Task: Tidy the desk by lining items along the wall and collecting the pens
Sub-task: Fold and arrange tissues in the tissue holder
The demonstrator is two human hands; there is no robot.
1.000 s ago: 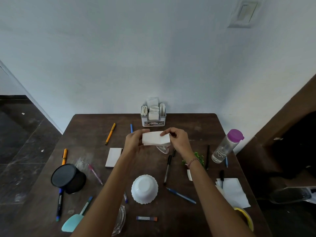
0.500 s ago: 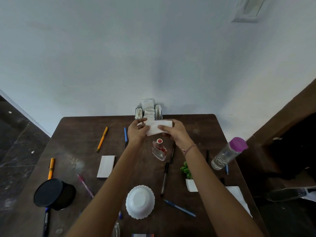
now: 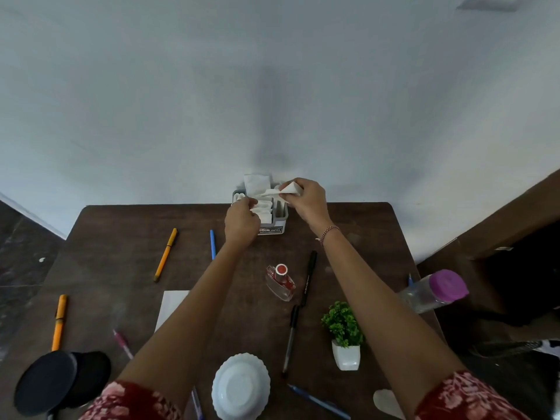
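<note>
A grey organiser caddy [image 3: 280,221] stuffed with white papers stands at the desk's far edge against the wall. My right hand [image 3: 306,199] pinches a folded white napkin [image 3: 283,190] over the caddy's top. My left hand [image 3: 241,219] has its fingers curled on the papers at the caddy's left side. Pens lie scattered on the dark wooden desk [image 3: 121,237]: an orange pen [image 3: 165,254], a blue pen [image 3: 212,244], a black pen [image 3: 309,277], another black pen [image 3: 290,338], a second orange pen [image 3: 59,321] and a pink pen [image 3: 122,344].
A small glass bottle with a red cap [image 3: 281,281] sits mid-desk. A potted green plant [image 3: 344,334], a purple-capped water bottle [image 3: 433,292], an upturned white bowl [image 3: 241,386], a black round container [image 3: 60,380] and a white card [image 3: 171,307] stand around my arms.
Both hands have carried the white napkin away from me, from mid-desk to the caddy at the wall. The right hand now holds it alone while the left touches the caddy's papers.
</note>
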